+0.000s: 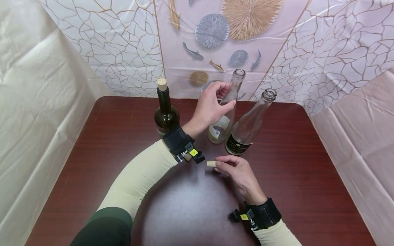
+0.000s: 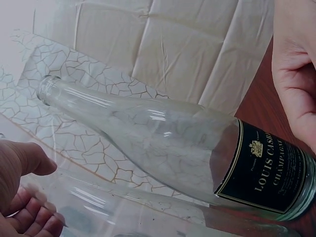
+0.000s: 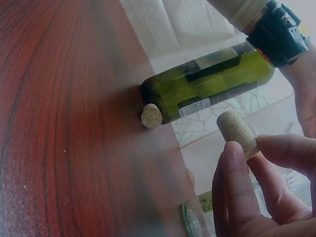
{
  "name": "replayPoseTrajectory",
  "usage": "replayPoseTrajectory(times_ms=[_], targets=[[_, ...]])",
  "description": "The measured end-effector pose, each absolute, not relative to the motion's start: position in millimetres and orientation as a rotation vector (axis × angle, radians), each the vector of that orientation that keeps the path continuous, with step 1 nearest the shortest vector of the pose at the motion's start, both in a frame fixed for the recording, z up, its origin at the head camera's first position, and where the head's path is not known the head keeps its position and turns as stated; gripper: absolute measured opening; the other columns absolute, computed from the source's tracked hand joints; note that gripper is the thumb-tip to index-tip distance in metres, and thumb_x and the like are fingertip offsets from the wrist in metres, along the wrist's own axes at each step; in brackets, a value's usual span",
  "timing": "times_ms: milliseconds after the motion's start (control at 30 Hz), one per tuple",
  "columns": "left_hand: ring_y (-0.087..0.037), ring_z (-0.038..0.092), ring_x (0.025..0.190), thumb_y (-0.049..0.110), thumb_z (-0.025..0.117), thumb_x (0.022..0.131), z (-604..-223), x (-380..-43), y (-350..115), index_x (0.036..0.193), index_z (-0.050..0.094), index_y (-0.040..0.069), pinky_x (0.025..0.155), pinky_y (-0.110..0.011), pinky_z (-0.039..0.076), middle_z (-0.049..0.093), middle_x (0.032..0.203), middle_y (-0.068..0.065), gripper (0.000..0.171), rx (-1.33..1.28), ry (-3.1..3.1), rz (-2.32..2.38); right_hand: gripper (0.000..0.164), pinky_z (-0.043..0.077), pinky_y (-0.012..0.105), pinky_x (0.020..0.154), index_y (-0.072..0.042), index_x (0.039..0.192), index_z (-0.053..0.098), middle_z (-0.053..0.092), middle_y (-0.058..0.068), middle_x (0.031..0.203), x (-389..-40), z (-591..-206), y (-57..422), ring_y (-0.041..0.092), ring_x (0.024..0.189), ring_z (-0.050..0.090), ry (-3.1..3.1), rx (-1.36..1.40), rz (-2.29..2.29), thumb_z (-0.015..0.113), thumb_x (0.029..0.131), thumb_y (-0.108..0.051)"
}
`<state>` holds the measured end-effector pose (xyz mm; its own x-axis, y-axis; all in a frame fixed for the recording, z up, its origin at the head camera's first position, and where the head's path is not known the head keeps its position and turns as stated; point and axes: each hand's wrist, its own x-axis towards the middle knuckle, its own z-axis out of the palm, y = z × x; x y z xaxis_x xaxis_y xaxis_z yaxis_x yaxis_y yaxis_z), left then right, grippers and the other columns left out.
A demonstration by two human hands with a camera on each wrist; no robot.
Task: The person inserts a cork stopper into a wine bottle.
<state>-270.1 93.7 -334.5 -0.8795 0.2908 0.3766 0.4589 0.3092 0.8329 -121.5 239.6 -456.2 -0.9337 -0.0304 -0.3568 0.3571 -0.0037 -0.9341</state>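
Observation:
My left hand [image 1: 212, 104] is curled round the upper part of a clear glass bottle [image 1: 219, 135] with a pale label. Through its glass the fingers [image 2: 37, 217] show in the left wrist view. Nearer the front, my right hand [image 1: 238, 172] pinches a tapered cork [image 3: 236, 129] between thumb and fingertips, level above the table. Just right of the held bottle stands a second clear bottle [image 1: 241, 135] with a black champagne label and an uncorked mouth. A dark green bottle [image 1: 166, 116], a cork [image 1: 161, 83] in its mouth, stands left of my left hand.
Another cork [image 3: 151, 116] stands on the table beside the green bottle's base, mostly hidden behind my left wrist in the head view. The dark red wooden table [image 1: 307, 164] ends at a patterned backdrop [image 1: 123, 51], with pale cloth at both sides.

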Motion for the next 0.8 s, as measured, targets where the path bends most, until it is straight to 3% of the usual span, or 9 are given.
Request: replayPoseTrajectory(times_ms=[167, 367, 800], targets=[[-0.02, 0.062, 0.114, 0.02, 0.08, 0.09, -334, -266, 85, 0.131, 0.064, 0.006, 0.101, -0.031, 0.053, 0.066, 0.123, -0.009, 0.047, -0.69, -2.434, -1.575, 0.044, 0.064, 0.035, 0.088, 0.009, 0.129, 0.066, 0.078, -0.001, 0.099, -122, -456, 237, 0.011, 0.088, 0.078, 2.012, 0.346, -2.005, 0.078, 0.095, -0.016], [-0.019, 0.062, 0.113, 0.019, 0.08, 0.09, -333, -261, 73, 0.132, 0.063, 0.006, 0.097, -0.026, 0.052, 0.066, 0.122, -0.009, 0.048, -0.679, -2.442, -1.574, 0.044, 0.063, 0.037, 0.091, 0.01, 0.13, 0.066, 0.077, 0.0, 0.099, -122, -456, 235, 0.011, 0.089, 0.078, 1.998, 0.34, -2.017, 0.078, 0.094, -0.013], [-0.021, 0.063, 0.108, 0.015, 0.081, 0.088, -337, -252, 49, 0.129, 0.064, 0.003, 0.094, -0.028, 0.054, 0.067, 0.119, -0.011, 0.046, -0.656, -2.382, -1.622, 0.046, 0.063, 0.037, 0.092, 0.01, 0.131, 0.065, 0.078, 0.0, 0.101, -124, -456, 229, 0.011, 0.089, 0.078, 1.982, 0.328, -2.018, 0.079, 0.094, -0.014]])
